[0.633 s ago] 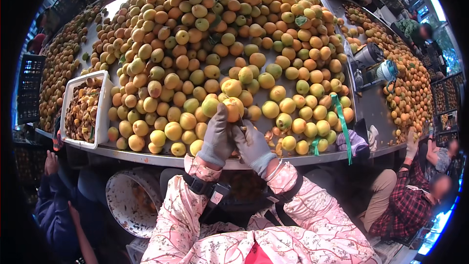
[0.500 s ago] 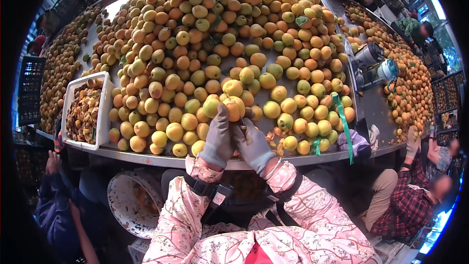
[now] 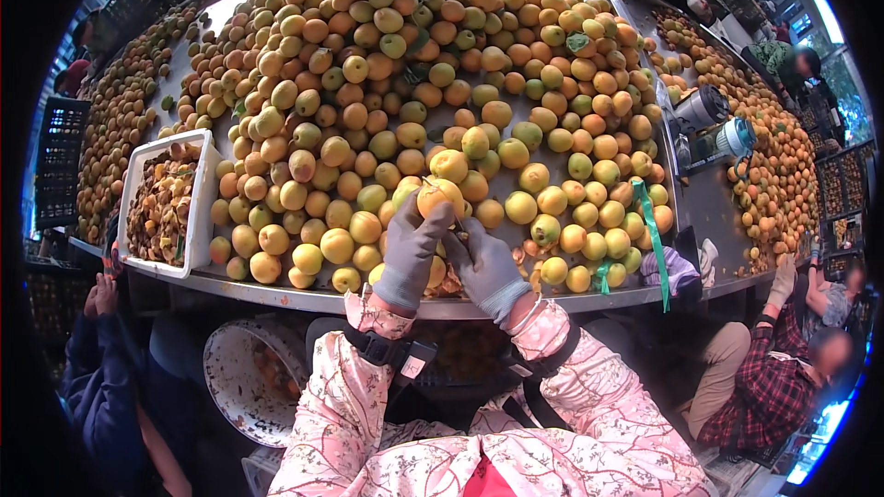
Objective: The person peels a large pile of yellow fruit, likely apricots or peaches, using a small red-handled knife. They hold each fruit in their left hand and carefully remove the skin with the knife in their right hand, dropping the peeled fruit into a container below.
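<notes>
In grey gloves with pink floral sleeves above them, my left hand (image 3: 414, 244) grips a yellow-orange apricot (image 3: 440, 198) at the near middle of the heap. Just to its right, my right hand (image 3: 477, 262) is closed around a thin small item beside that fruit, possibly a blade, too small to make out. Many loose apricots (image 3: 520, 207) surround both hands on the metal table (image 3: 589, 302). Small cut pieces (image 3: 534, 253) lie to the right of my right hand. A white tray (image 3: 201, 202) full of brown fruit scraps stands at the left.
Green ribbons (image 3: 656, 248) and purple cloth (image 3: 668, 269) lie by the right edge, near two drink containers (image 3: 718, 143). A stained bucket (image 3: 241, 377) stands below the table. Co-workers sit at left (image 3: 101, 387) and right (image 3: 750, 387). Black crates (image 3: 60, 156) stand at far left.
My left hand has shifted slightly up and right with the apricot. My right hand has moved slightly right and turned. The camera's view has shifted slightly.
</notes>
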`<act>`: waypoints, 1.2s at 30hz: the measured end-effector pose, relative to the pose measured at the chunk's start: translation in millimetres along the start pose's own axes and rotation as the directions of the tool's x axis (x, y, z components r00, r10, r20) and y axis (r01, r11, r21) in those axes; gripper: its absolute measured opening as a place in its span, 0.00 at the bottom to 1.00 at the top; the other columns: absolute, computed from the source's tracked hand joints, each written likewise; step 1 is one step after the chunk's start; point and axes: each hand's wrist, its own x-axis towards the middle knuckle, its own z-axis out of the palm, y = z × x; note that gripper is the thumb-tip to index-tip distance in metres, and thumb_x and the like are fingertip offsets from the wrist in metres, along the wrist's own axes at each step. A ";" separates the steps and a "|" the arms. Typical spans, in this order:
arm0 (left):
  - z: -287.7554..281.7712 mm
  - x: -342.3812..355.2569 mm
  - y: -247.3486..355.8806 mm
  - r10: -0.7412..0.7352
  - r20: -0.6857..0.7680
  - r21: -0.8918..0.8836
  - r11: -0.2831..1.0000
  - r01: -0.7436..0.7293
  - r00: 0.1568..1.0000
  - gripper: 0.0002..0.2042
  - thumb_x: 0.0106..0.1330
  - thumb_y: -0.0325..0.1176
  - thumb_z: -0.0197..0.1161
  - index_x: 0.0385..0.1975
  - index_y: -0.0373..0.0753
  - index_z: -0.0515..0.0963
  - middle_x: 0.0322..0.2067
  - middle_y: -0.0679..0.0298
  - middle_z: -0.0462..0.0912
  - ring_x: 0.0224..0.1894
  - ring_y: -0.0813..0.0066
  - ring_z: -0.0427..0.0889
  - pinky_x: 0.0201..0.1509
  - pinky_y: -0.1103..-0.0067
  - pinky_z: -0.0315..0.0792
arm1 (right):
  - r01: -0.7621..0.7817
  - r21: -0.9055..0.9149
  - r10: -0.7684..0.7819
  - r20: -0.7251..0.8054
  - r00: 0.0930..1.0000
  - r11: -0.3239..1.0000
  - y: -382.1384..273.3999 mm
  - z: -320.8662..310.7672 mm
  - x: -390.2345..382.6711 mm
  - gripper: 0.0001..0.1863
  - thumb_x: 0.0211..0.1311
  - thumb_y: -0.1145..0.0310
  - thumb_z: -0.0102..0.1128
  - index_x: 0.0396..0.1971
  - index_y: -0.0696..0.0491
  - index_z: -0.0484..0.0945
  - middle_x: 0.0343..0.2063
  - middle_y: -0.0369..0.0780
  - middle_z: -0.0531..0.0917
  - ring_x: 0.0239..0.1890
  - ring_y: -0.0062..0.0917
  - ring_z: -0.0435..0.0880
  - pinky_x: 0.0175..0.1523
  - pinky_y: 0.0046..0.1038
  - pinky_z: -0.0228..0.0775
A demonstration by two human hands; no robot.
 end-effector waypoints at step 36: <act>12.1 13.8 -3.9 -0.207 -0.214 0.020 0.976 0.217 0.955 0.24 0.67 0.55 0.51 0.31 0.36 0.76 0.25 0.68 0.76 0.27 0.83 0.72 0.28 0.85 0.67 | -0.141 -0.308 0.182 0.107 0.977 0.941 9.6 -1.4 6.2 0.21 0.67 0.53 0.46 0.49 0.55 0.65 0.27 0.55 0.79 0.33 0.54 0.78 0.35 0.49 0.69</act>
